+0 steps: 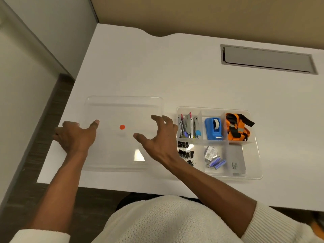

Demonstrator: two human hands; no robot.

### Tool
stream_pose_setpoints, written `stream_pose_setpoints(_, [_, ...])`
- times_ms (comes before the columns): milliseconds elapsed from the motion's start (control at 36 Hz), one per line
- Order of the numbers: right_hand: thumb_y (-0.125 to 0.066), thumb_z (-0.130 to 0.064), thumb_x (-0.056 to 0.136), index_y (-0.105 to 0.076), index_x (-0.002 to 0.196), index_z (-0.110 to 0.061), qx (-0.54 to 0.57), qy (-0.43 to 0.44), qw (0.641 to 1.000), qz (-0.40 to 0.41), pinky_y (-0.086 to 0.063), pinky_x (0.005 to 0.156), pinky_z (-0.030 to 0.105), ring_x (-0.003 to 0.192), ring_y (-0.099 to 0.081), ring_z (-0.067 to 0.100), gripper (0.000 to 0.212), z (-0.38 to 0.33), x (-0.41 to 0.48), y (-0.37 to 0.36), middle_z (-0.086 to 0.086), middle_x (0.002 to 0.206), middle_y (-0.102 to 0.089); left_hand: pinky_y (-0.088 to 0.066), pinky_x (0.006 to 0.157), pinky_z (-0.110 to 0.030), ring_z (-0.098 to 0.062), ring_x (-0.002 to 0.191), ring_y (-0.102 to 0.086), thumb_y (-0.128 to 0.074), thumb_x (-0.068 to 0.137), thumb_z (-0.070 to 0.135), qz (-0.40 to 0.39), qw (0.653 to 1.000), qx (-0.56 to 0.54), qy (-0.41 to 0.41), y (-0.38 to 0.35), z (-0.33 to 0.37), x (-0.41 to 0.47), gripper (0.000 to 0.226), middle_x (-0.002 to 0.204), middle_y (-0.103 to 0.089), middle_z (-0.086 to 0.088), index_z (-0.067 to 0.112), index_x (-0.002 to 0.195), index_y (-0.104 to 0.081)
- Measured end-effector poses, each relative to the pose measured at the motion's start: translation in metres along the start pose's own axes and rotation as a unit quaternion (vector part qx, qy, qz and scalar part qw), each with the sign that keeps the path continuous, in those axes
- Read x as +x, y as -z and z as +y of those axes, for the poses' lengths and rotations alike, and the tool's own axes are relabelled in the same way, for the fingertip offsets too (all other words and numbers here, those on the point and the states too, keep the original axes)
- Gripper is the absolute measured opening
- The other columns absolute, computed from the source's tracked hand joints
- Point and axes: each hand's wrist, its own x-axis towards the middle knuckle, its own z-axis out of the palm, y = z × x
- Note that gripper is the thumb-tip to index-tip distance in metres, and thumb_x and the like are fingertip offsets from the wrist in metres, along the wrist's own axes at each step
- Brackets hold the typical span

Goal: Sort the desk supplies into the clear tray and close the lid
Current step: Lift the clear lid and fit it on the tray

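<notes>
At nine o'clock from the filled clear tray point(255, 155), both hands, left hand point(74, 137) and right hand point(160, 139), fingers spread, reach the lid point(122, 106); grip opposite edges, lift level.

Bare desk point(175, 71) beyond tray point(256, 155)

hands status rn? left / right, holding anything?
Left hand: open, fingers at the left edge of the clear lid, thumb on top; no closed grip.
Right hand: open, fingers spread over the lid's right side, holding nothing.
</notes>
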Motion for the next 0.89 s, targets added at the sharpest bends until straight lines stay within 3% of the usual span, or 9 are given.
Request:
stream_pose_setpoints(56, [-0.082, -0.056, 0.078, -0.051, 0.148, -0.028, 0.010, 0.018, 0.999, 0.032, -0.033, 0.103, 0.032, 0.151, -0.024, 0.026, 0.081, -0.002, 0.000, 0.013, 0.007, 0.162, -0.034, -0.050, 0.104, -0.057, -0.043, 0.134, -0.048, -0.078, 0.076, 0.067, -0.002, 1.000, -0.028, -0.004, 0.003, 0.008, -0.001, 0.087, 0.142, -0.053, -0.024, 0.007, 0.136, -0.059])
stream_pose_setpoints(111, [-0.082, -0.057, 0.078, -0.053, 0.147, -0.030, 0.010, 0.028, 0.998, 0.064, -0.030, 0.104, 0.030, 0.152, -0.024, 0.024, 0.079, 0.000, 0.001, 0.029, 0.006, 0.161, -0.035, -0.054, 0.098, -0.060, -0.041, 0.131, -0.051, -0.079, 0.074, 0.067, -0.004, 0.999, -0.051, -0.012, 0.000, 0.020, -0.008, 0.084, 0.140, -0.054, -0.021, 0.008, 0.132, -0.062])
stream_pose_setpoints(222, [-0.084, -0.053, 0.080, -0.055, 0.146, -0.028, 0.006, 0.027, 0.993, 0.111, -0.031, 0.104, 0.029, 0.150, -0.026, 0.022, 0.075, 0.018, 0.003, 0.067, 0.004, 0.162, -0.035, -0.054, 0.094, -0.062, -0.037, 0.134, -0.043, -0.080, 0.077, 0.062, -0.016, 0.996, -0.065, -0.051, -0.018, 0.050, -0.040, 0.073, 0.139, -0.050, -0.015, 0.011, 0.127, -0.063])
stream_pose_setpoints(417, [-0.083, -0.049, 0.082, -0.060, 0.143, -0.027, -0.011, -0.018, 0.984, 0.177, -0.029, 0.107, 0.031, 0.147, -0.033, 0.023, 0.069, 0.068, 0.004, 0.141, 0.005, 0.159, -0.043, -0.053, 0.095, -0.053, -0.031, 0.129, -0.048, -0.079, 0.078, 0.061, -0.076, 0.985, -0.081, -0.136, -0.062, 0.090, -0.109, 0.072, 0.132, -0.054, -0.008, 0.013, 0.128, -0.061])
stream_pose_setpoints(500, [-0.085, -0.047, 0.082, -0.064, 0.139, -0.027, -0.008, -0.035, 0.980, 0.195, -0.039, 0.112, 0.035, 0.145, -0.035, 0.021, 0.064, 0.092, 0.001, 0.170, 0.004, 0.154, -0.047, -0.052, 0.096, -0.052, -0.029, 0.125, -0.050, -0.079, 0.078, 0.060, -0.091, 0.977, -0.080, -0.177, -0.078, 0.103, -0.137, 0.069, 0.128, -0.056, -0.006, 0.014, 0.127, -0.060])
stream_pose_setpoints(583, [-0.085, -0.049, 0.080, -0.070, 0.132, -0.026, -0.004, -0.041, 0.977, 0.209, -0.039, 0.103, 0.006, 0.143, -0.036, 0.021, 0.059, 0.114, -0.005, 0.194, 0.004, 0.152, -0.048, -0.053, 0.098, -0.052, -0.028, 0.126, -0.051, -0.079, 0.079, 0.058, -0.105, 0.968, -0.079, -0.215, -0.090, 0.116, -0.164, 0.071, 0.130, -0.055, -0.008, 0.013, 0.131, -0.060])
stream_pose_setpoints(611, [-0.085, -0.047, 0.080, -0.070, 0.132, -0.028, -0.008, -0.044, 0.976, 0.213, -0.040, 0.103, 0.007, 0.143, -0.036, 0.022, 0.057, 0.122, -0.006, 0.202, 0.005, 0.153, -0.048, -0.053, 0.097, -0.050, -0.029, 0.126, -0.050, -0.079, 0.080, 0.057, -0.107, 0.965, -0.079, -0.227, -0.093, 0.120, -0.173, 0.072, 0.130, -0.055, -0.009, 0.012, 0.132, -0.060])
stream_pose_setpoints(694, [-0.086, -0.043, 0.081, -0.069, 0.134, -0.028, -0.012, -0.062, 0.973, 0.223, -0.050, 0.108, 0.045, 0.146, -0.035, 0.024, 0.057, 0.144, -0.012, 0.221, 0.005, 0.156, -0.046, -0.053, 0.094, -0.045, -0.029, 0.125, -0.050, -0.081, 0.080, 0.053, -0.109, 0.955, -0.076, -0.264, -0.103, 0.132, -0.199, 0.074, 0.128, -0.054, -0.010, 0.009, 0.135, -0.059])
stream_pose_setpoints(889, [-0.087, -0.051, 0.078, -0.069, 0.133, -0.035, -0.008, -0.090, 0.965, 0.247, -0.051, 0.106, 0.053, 0.145, -0.037, 0.025, 0.060, 0.187, -0.023, 0.252, 0.004, 0.155, -0.050, -0.048, 0.094, -0.037, -0.026, 0.127, -0.043, -0.082, 0.080, 0.051, -0.139, 0.944, -0.052, -0.294, -0.125, 0.147, -0.246, 0.078, 0.128, -0.047, -0.008, 0.011, 0.140, -0.053])
